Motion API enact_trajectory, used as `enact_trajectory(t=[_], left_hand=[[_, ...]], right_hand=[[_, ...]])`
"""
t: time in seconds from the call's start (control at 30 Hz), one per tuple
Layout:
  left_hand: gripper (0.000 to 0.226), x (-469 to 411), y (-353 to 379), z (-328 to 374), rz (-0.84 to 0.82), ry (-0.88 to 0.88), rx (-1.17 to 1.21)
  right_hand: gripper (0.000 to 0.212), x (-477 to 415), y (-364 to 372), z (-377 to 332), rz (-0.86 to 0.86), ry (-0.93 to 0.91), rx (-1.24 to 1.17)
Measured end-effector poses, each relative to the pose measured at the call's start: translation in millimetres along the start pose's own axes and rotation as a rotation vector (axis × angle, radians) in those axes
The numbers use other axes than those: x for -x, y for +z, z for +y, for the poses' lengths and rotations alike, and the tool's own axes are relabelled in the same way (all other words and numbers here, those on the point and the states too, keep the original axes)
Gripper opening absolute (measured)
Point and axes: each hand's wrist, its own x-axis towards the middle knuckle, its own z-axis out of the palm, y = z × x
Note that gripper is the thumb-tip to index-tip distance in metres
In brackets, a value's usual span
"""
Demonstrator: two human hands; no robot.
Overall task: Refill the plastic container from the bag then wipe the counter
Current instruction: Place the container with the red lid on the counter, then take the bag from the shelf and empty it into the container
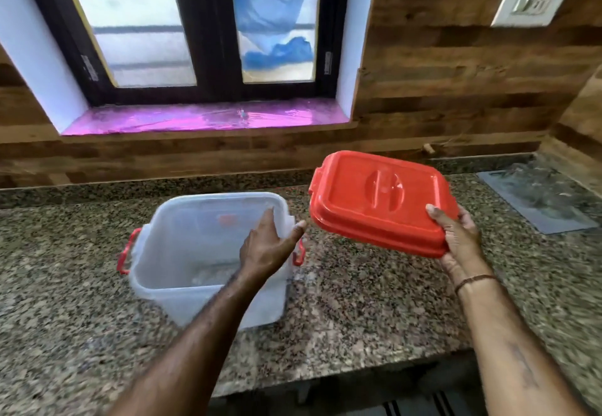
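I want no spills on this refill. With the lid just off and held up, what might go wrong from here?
1. The right hand grips the red lid by one corner only, tilted in the air; it may slip and drop onto the granite counter.
2. The clear plastic container stands open with the left hand over it; a knock could shift it.
3. No bag is in view, so the hands may need to free up first.
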Motion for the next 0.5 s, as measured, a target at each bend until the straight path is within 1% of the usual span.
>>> enact_trajectory(t=[0.1,0.17,0.27,0.37,0.5], left_hand=[[0.069,1.9,24.4,14.0,0.057,-0.017,-0.164],[0.063,1.3,35.7,17.7,0.116,-0.025,-0.245],[0.063,-0.3,43.4,16.8,0.193,-0.039,-0.348],[0.068,-3.1,47.2,14.0,0.227,-0.045,-0.398],[0.071,-10.0,50.9,9.6,0.259,-0.06,-0.423]], right_hand=[[0.074,-31.7,-37.7,16.9,0.047,0.009,-0.006],[0.07,-46.3,-49.8,37.5,0.041,0.034,0.025],[0.071,-63.3,-55.5,80.9,-0.011,0.11,0.144],[0.076,-70.5,-51.7,116.1,-0.099,0.172,0.255],[0.071,-77.8,-50.3,150.8,-0.133,0.165,0.479]])
